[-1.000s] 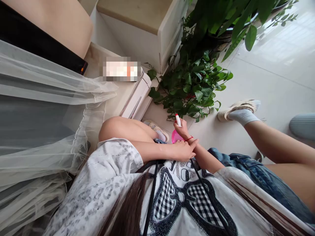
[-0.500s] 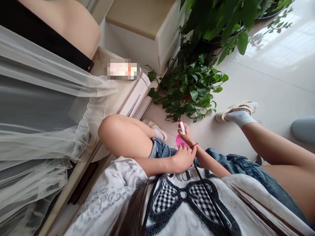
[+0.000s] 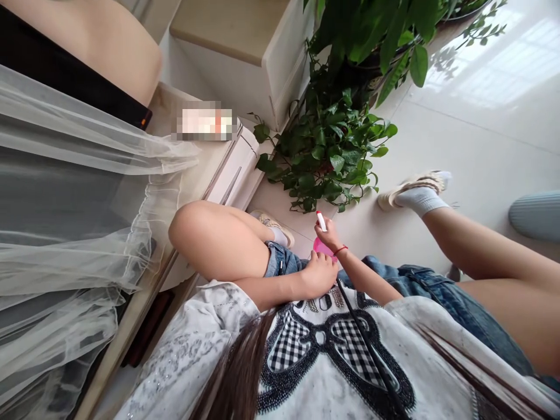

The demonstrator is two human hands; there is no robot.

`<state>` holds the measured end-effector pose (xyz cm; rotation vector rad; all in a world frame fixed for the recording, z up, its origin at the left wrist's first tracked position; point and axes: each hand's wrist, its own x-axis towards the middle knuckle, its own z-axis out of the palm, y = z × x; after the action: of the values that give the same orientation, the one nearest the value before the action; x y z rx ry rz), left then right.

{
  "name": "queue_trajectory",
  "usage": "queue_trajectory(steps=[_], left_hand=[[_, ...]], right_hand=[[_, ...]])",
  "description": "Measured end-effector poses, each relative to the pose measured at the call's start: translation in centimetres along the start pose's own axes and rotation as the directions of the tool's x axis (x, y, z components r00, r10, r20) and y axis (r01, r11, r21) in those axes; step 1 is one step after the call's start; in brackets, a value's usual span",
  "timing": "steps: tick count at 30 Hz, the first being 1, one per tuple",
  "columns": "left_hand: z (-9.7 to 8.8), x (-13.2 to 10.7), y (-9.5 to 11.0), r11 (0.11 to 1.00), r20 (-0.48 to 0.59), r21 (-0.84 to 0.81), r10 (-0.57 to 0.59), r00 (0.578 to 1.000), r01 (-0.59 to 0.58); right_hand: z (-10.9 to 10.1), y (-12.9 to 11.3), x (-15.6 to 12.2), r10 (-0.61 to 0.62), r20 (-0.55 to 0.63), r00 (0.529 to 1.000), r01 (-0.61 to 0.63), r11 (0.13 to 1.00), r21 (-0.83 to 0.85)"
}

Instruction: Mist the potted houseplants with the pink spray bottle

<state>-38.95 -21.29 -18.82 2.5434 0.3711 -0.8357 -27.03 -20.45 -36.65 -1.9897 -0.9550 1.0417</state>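
Note:
A spray bottle with a pink, see-through body and a white nozzle with a red tip is held in front of my lap. My right hand, a red string at its wrist, is closed around the bottle's neck and head. The nozzle points at the trailing leaves of a green potted plant, a short distance away. Against the near side of the pink body lies my left hand, its fingers bent over it; their tips are hidden.
More leafy plants stand behind. On the left are a ledge with a blurred-out item, a sheer curtain and a pale cabinet. A ribbed grey-blue object rests on the tiled floor at right.
The view has shifted slightly, moving the surroundings left. My left hand's fingers have drawn back from my right wrist and bent at the bottle. My right hand still grips the spray bottle.

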Motion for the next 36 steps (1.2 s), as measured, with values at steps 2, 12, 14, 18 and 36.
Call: queue_trajectory(steps=[2,12,14,18,36], left_hand=[[0.3,0.1,0.1,1.000,-0.002,0.005,-0.011,1.000,0.011],[-0.8,-0.6,0.1,1.000,0.012,0.015,-0.002,1.000,0.002],[-1.2,-0.8,0.1,1.000,0.030,0.014,0.001,1.000,-0.002],[-1.8,-0.9,0.3,1.000,0.036,0.026,-0.007,0.999,0.006],[-3.2,-1.5,0.5,0.998,0.032,0.059,0.006,0.999,-0.008]], right_hand=[[0.1,-0.2,0.1,-0.009,0.030,1.000,0.009,1.000,-0.010],[0.4,-0.2,1.1,0.005,0.072,0.997,0.000,0.997,-0.073],[-0.2,-0.1,1.1,0.010,0.049,0.999,-0.007,0.998,-0.069],[-1.9,-0.1,0.8,-0.012,0.006,1.000,0.012,0.999,-0.036],[-4.8,0.3,0.3,0.129,-0.257,0.958,-0.119,0.991,0.057]])
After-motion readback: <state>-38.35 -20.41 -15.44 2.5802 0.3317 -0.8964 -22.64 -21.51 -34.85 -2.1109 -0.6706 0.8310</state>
